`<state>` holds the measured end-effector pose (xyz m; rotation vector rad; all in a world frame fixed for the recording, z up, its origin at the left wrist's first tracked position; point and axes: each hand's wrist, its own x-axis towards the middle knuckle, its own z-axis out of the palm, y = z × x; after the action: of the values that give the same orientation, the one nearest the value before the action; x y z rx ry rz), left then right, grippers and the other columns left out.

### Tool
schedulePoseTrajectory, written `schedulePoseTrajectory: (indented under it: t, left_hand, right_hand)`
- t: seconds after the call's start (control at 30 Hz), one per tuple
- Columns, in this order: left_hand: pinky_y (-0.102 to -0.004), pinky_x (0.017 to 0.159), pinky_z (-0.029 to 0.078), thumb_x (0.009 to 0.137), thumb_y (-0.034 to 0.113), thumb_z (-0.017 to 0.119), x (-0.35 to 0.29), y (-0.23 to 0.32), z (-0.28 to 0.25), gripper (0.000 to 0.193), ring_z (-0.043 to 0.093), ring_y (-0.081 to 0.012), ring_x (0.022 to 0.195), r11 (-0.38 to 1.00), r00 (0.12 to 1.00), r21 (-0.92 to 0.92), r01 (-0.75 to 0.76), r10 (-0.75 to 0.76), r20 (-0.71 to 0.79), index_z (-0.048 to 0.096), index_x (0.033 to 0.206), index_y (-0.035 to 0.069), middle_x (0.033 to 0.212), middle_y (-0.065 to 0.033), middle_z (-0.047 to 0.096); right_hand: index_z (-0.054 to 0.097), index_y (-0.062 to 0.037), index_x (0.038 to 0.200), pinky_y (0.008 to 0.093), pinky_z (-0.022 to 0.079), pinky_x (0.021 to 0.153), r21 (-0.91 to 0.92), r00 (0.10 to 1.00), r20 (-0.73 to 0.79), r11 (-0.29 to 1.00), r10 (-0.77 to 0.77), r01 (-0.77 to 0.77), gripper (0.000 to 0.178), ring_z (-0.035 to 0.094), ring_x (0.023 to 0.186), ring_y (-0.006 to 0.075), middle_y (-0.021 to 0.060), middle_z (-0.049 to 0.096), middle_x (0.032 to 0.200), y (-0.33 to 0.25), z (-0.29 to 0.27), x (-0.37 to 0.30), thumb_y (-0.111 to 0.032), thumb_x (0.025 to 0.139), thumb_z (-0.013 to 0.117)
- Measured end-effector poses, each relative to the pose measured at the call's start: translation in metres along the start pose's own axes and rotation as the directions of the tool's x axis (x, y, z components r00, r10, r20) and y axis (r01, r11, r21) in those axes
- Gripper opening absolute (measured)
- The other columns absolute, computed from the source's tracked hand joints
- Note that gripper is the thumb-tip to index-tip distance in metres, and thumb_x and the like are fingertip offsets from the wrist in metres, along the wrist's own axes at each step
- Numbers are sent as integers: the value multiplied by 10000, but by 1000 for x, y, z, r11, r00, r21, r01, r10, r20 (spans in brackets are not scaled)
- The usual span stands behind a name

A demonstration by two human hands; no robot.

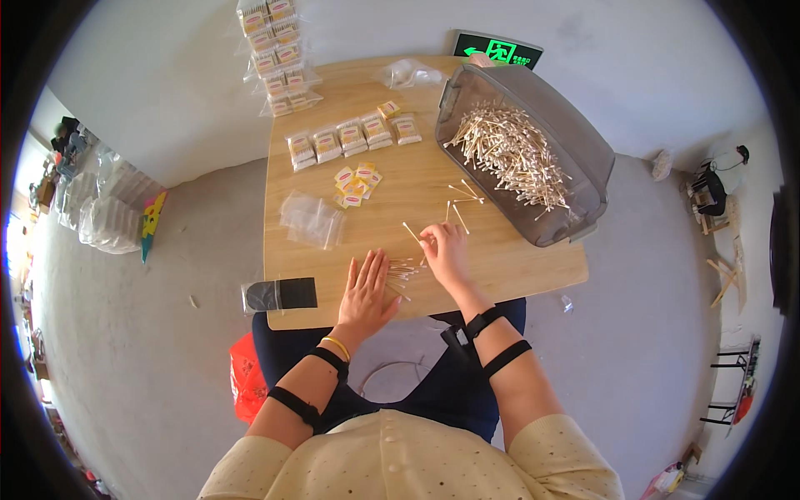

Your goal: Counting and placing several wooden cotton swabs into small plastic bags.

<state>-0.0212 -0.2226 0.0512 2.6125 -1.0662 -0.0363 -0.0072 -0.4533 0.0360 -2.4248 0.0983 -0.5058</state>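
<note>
My left hand (364,287) lies flat on the table, its fingers stretched out beside a small pile of cotton swabs (405,268). To the right of that pile, the fingertips of my right hand (448,257) pinch a cotton swab (410,231) whose tip points up and left. Several loose cotton swabs (462,218) are scattered just beyond my right hand. A tilted grey plastic bin (583,125) at the right of the table holds a large heap of swabs (510,154).
Small yellow-and-white cards (357,185), empty clear bags (312,220) and a row of filled swab packets (352,137) occupy the table's left half. More packets are stacked (280,58) at the back left. A black-and-clear pouch (283,294) sits by the front-left edge of the wooden table (533,271).
</note>
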Motion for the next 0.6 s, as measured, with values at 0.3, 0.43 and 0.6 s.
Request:
schedulePoseTrajectory:
  t: [0.3,0.43,0.6]
  left_hand:
    - [-542,1272,125,947,417,590,-1,0,2,849,223,-355,1553,1000,999,-12,-14,14,-35,257,1579,-42,1647,-206,285]
    - [-542,1273,122,953,418,580,-1,-1,3,840,216,-350,1557,1000,999,-8,-12,12,-32,260,1580,-41,1654,-203,276]
    - [-526,1282,94,974,468,531,0,-1,6,838,171,-296,1578,999,1000,49,-14,14,-4,252,1594,-22,1683,-157,237]
  right_hand:
    - [664,-122,892,469,461,897,-72,992,96,995,78,-71,97,576,1019,341,85,631,980,18,-5,4,-125,839,744]
    - [666,-121,842,463,472,875,-212,997,21,975,71,-65,61,581,1007,335,82,613,953,17,-8,18,-133,848,725]
    - [678,-121,872,455,473,885,-156,980,181,982,-81,110,61,575,1020,326,80,598,974,-17,6,5,-105,840,727]
